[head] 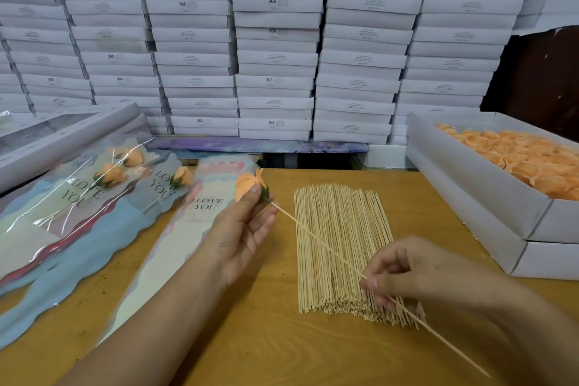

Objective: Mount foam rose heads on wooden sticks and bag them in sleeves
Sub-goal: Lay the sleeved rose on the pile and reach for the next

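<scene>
Head view: left hand (247, 226) holds rose head (249, 186), right hand (404, 273) pinches stick (316, 236).

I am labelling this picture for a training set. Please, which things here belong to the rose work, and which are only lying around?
Belong to the job:
- left hand holding the foam rose head
- right hand pinching the stick
- pile of sticks
- box of rose heads
- empty sleeve
- bagged roses

Only lying around:
- stacked white boxes
- windowed box
</scene>
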